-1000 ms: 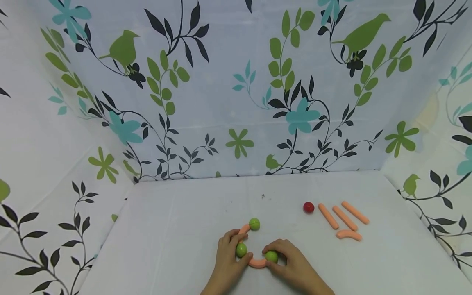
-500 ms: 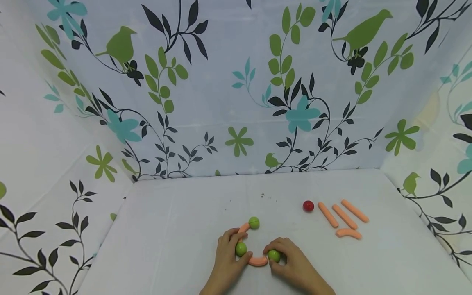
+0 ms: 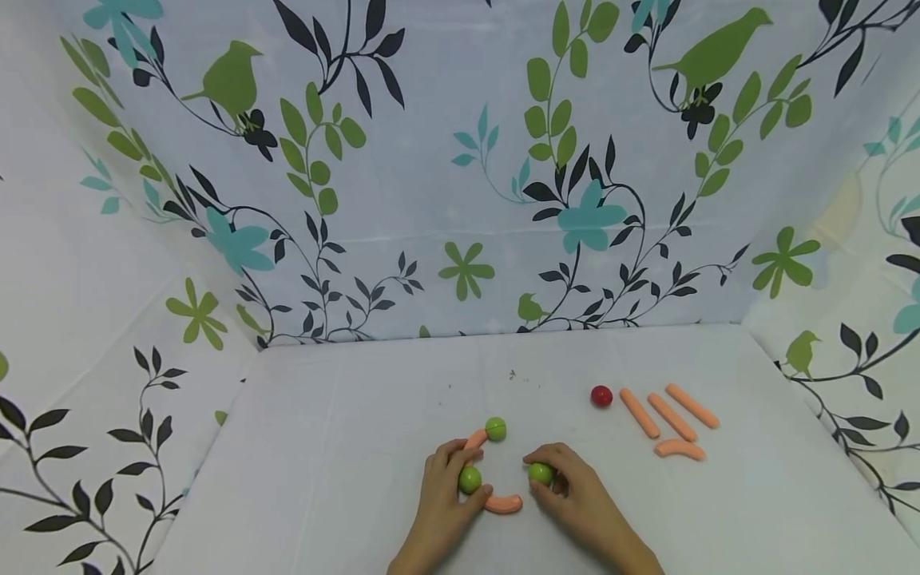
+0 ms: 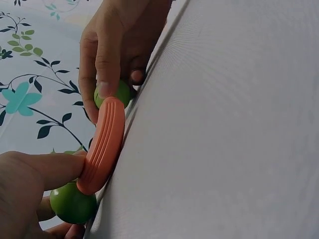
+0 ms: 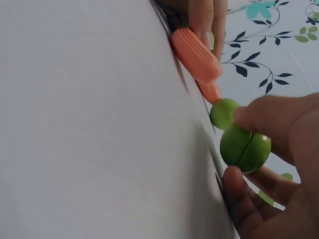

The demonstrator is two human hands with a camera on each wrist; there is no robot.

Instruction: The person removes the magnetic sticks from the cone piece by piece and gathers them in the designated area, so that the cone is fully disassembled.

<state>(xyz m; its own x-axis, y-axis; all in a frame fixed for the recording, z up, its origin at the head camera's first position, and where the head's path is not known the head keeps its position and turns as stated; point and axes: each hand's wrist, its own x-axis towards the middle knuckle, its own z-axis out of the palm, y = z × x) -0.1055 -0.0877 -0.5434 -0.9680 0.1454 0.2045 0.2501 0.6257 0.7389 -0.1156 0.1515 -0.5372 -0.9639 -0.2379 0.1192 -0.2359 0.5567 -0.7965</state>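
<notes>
My left hand (image 3: pixel 447 489) curls around a small chain of orange sticks and green balls on the white tabletop. Its thumb presses the end of a curved orange stick (image 4: pixel 103 145), beside a green ball (image 4: pixel 73 202). Above that ball in the head view, a second orange stick (image 3: pixel 476 439), partly covered by fingers, leads to another green ball (image 3: pixel 495 429). My right hand (image 3: pixel 576 489) pinches a separate green ball (image 5: pixel 245 148) with a seam line between thumb and fingers. This ball is apart from the curved stick's free right end.
To the right lie a red ball (image 3: pixel 601 396), several straight orange sticks (image 3: pixel 672 417) and a curved orange stick (image 3: pixel 679 450). A patterned cloth (image 3: pixel 402 184) with birds and leaves stands behind the white tabletop (image 3: pixel 345 447).
My right hand has pulled its green ball off the curved stick's end and moved it away, up and to the right. My left hand keeps its place on the chain.
</notes>
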